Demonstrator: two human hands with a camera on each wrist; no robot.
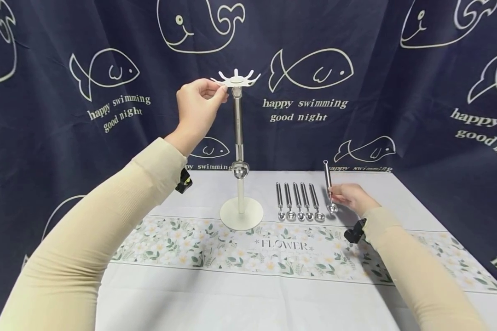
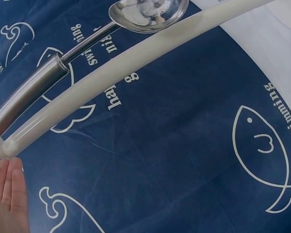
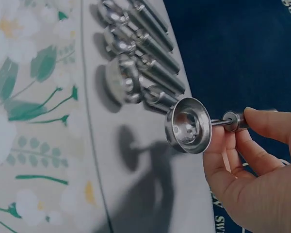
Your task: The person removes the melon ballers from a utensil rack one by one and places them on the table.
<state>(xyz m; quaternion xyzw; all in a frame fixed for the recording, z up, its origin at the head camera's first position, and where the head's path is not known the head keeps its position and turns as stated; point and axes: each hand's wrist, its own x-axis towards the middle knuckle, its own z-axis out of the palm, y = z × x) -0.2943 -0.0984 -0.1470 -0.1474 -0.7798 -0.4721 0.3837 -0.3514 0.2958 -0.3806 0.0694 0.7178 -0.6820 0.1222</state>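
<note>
My left hand [image 1: 202,103] pinches one hook arm at the top of a white utensil stand [image 1: 240,214]. From the stand hangs a steel ladle [image 1: 238,124], its shiny bowl low beside the post; the left wrist view shows that ladle's bowl [image 2: 148,13] up close, with my fingers [image 2: 9,187] at the stand's top end. On the right, my right hand [image 1: 352,196] grips another small ladle [image 1: 327,174] by its handle near the neck. Its round bowl [image 3: 189,125] is held above the table in the right wrist view.
Several similar steel utensils [image 1: 297,201] lie in a row between the stand and my right hand, handles pointing away. The white tablecloth [image 1: 248,299] has a floral band [image 1: 170,248]. A dark blue curtain [image 1: 248,59] hangs behind the table.
</note>
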